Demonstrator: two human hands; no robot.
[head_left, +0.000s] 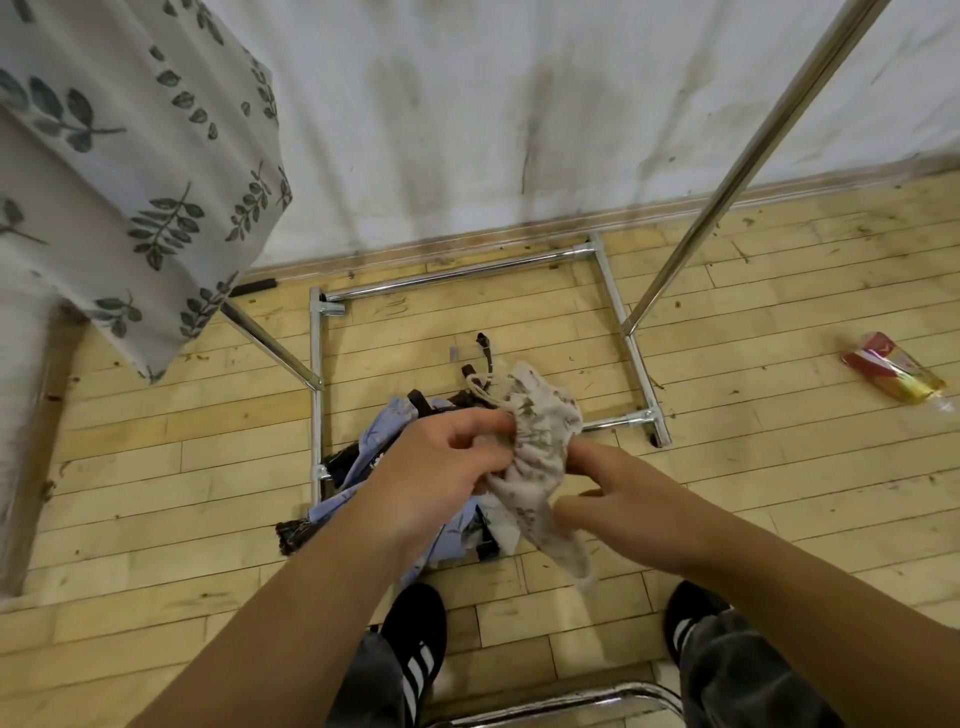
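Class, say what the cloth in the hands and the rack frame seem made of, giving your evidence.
Patterned cloth: soft thin fabric, possibly cotton, matte; it bunches and creases. Rack frame: metal tubing, probably chrome-plated; glossy, mirror-like highlights.

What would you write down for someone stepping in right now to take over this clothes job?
Left hand: grips the beige flowered garment, which is bunched up.
Right hand: holds the same garment from the other side.
Where: the garment is lifted above the pile of clothes on the floor, inside the metal rack's base.
Done: one leaf-print cloth already hangs at upper left.
Left: probably shake this one out and hang it, then work through the pile.
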